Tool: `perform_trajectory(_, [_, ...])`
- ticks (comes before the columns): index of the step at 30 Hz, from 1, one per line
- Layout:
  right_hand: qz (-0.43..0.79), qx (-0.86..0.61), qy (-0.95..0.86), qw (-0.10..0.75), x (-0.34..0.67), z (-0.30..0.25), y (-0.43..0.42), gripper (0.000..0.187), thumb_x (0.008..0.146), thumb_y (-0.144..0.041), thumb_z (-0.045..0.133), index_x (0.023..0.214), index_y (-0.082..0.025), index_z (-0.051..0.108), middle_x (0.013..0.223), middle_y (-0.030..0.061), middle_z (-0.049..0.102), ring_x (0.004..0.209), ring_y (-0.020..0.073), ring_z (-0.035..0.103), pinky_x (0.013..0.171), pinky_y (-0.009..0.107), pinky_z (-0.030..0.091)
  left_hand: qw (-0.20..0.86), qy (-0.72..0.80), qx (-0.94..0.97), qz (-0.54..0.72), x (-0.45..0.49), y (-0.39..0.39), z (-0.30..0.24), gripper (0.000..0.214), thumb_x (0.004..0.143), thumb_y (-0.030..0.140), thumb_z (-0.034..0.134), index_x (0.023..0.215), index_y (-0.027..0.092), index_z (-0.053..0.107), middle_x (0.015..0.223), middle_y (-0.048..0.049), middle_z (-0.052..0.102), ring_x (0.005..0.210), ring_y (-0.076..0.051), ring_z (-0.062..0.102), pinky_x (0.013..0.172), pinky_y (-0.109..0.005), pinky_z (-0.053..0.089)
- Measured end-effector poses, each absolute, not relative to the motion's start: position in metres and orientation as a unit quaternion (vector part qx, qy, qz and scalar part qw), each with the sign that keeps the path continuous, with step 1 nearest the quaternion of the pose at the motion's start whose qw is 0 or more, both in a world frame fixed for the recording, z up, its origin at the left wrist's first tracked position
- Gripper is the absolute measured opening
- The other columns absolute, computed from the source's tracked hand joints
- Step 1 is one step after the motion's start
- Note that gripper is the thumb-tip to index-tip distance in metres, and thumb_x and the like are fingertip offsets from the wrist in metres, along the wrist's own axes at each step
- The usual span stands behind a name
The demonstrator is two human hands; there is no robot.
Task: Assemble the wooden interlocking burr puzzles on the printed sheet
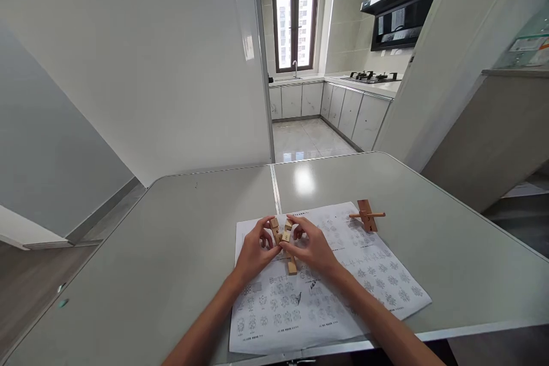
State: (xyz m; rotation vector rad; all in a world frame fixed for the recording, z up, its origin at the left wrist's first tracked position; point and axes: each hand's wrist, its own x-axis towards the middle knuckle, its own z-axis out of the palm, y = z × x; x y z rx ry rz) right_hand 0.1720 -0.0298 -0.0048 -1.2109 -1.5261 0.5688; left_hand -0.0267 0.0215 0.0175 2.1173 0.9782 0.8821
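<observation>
My left hand (pixel 256 247) is closed on a notched wooden puzzle piece (pixel 275 229), pinched between thumb and fingers. Close beside it, my right hand (pixel 309 243) grips a second, paler notched wooden puzzle piece (pixel 286 234). The two pieces come together between my thumbs; whether they interlock I cannot tell. Just below them, another light wooden piece (pixel 292 267) rests on the instruction sheet (pixel 343 309), partly hidden by my right hand. Rows of printed assembly diagrams cover the sheet.
A reddish-brown wooden puzzle (pixel 366 215) with a rod through it sits at the sheet's upper right edge. The pale table (pixel 180 274) has a seam down its middle. Beyond it stand a white wall (pixel 184 80) and a kitchen with a counter (pixel 386 87).
</observation>
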Motion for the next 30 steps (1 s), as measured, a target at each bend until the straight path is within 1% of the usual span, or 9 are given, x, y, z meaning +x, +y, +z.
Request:
perform_trajectory(5, [0.207,-0.518,-0.638,0.531,0.170,-0.005,-0.034,0.053,0.081,-0.040,0.082,0.126,-0.026,0.058,0.107,0.0052,0.067,0.082,0.0213,0.063,0.078,0.038,0.056,0.213,0.356,0.836,0.358,-0.029,0.018,0.012,0.061,0.085,0.022,0.070,0.141,0.032,0.047,0.112,0.0004,0.068,0.064,-0.009,0.058,0.069,-0.026,0.053])
perform_trajectory(10, [0.220,-0.494,-0.652,0.532,0.169,-0.001,-0.037,0.055,0.080,-0.037,0.083,0.128,-0.027,0.058,0.110,0.0052,0.065,0.084,0.0211,0.063,0.080,0.037,0.056,0.157,0.343,0.863,0.336,-0.029,0.017,0.007,0.060,0.088,0.023,0.069,0.142,0.031,0.044,0.105,0.0016,0.068,0.066,-0.011,0.061,0.073,-0.029,0.054])
perform_trajectory(16, [0.250,-0.490,-0.652,0.522,0.168,0.003,-0.039,0.056,0.080,-0.040,0.082,0.131,-0.029,0.061,0.113,0.0078,0.064,0.085,0.0233,0.063,0.082,0.042,0.057,0.138,0.324,0.876,0.329,-0.028,0.013,0.007,0.058,0.093,0.027,0.067,0.144,0.031,0.041,0.099,0.0010,0.066,0.069,-0.013,0.060,0.074,-0.030,0.053])
perform_trajectory(20, [0.254,-0.492,-0.652,0.518,0.169,0.004,-0.040,0.055,0.081,-0.039,0.080,0.132,-0.029,0.062,0.113,0.0079,0.063,0.083,0.0227,0.061,0.080,0.041,0.057,0.122,0.299,0.883,0.341,-0.027,0.011,0.008,0.055,0.095,0.025,0.065,0.144,0.032,0.041,0.096,0.0011,0.064,0.069,-0.013,0.058,0.072,-0.029,0.052])
perform_trajectory(24, [0.255,-0.482,-0.658,0.519,0.169,0.006,-0.042,0.055,0.082,-0.038,0.080,0.134,-0.029,0.062,0.111,0.0071,0.062,0.079,0.0207,0.059,0.079,0.040,0.056,0.122,0.278,0.888,0.344,-0.026,0.010,0.006,0.057,0.094,0.020,0.063,0.145,0.032,0.041,0.101,-0.0005,0.064,0.072,-0.014,0.060,0.071,-0.028,0.052])
perform_trajectory(30, [0.248,-0.482,-0.663,0.516,0.169,0.008,-0.043,0.050,0.085,-0.040,0.077,0.131,-0.028,0.063,0.110,0.0072,0.062,0.078,0.0202,0.058,0.077,0.039,0.055,0.125,0.265,0.893,0.340,-0.026,0.010,0.009,0.057,0.095,0.021,0.063,0.147,0.033,0.041,0.104,-0.0016,0.065,0.072,-0.014,0.060,0.071,-0.028,0.053])
